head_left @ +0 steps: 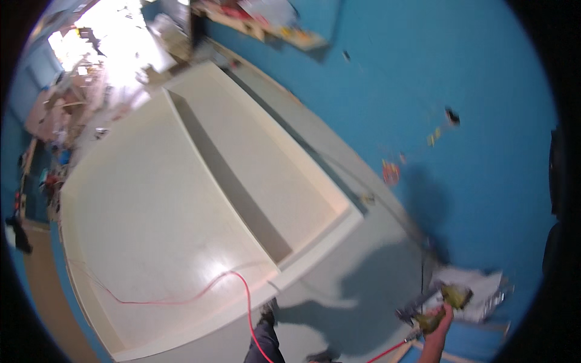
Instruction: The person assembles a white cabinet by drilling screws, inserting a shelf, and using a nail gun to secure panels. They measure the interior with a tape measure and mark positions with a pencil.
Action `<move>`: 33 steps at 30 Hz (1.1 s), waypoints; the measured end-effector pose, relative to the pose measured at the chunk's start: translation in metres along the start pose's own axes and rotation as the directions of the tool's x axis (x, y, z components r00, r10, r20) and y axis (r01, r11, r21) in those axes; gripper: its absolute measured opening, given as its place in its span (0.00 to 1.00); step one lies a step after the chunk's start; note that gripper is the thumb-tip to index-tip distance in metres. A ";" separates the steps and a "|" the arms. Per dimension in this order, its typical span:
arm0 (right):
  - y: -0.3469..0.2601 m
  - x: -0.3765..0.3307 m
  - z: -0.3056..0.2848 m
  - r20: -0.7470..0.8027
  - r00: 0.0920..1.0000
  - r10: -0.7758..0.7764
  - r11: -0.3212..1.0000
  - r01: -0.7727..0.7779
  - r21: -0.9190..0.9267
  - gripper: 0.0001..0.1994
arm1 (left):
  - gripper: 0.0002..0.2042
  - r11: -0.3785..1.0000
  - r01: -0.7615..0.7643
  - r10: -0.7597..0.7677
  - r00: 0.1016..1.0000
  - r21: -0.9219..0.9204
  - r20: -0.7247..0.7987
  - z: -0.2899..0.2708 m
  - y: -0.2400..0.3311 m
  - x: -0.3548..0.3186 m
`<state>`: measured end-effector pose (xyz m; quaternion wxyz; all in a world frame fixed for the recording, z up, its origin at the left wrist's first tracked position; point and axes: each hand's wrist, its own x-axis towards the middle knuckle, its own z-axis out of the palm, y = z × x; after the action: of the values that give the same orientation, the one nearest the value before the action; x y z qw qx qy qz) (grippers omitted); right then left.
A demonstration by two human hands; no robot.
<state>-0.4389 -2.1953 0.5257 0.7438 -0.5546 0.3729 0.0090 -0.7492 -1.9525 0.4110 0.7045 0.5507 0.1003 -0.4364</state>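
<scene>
My right hand reaches out at the lower right and grips a yellow-green power tool near the foot of the blue wall. A red hose runs from the tool's direction across the floor and over the big white cabinet carcass that lies on its back in the middle. My left hand is out of the picture. My dark trouser leg and shoe show at the bottom, beside the cabinet's edge.
A white crumpled sheet lies by the wall under the tool. A shelf with clutter hangs on the wall at the top. Workshop clutter and a bright opening fill the upper left. Grey floor runs between cabinet and wall.
</scene>
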 end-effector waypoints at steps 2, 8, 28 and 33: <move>-0.034 -0.001 0.009 0.121 0.990 -0.071 0.997 0.069 0.021 0.11 | 0.25 0.997 -0.015 0.016 1.000 0.078 -0.006 -0.046 0.014 -0.057; -0.130 0.018 0.024 0.134 0.971 0.198 0.965 -0.168 -0.203 0.16 | 0.33 0.699 0.250 0.081 0.903 0.670 -0.421 -0.144 -0.003 -0.207; -0.072 0.061 0.262 0.468 0.530 0.708 0.349 0.314 -0.883 0.13 | 0.23 0.933 0.324 -0.226 0.179 -0.159 -0.958 -0.147 0.046 -0.132; -0.044 0.059 0.332 0.414 0.473 0.778 0.200 0.438 -0.876 0.12 | 0.23 0.936 0.297 -0.267 0.246 -0.190 -0.932 -0.207 0.055 -0.106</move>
<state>-0.1963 -1.9595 0.5643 0.2851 -0.7323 -0.0709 0.6144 -0.7025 -1.7198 0.4372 0.4120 0.6820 0.5859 -0.1480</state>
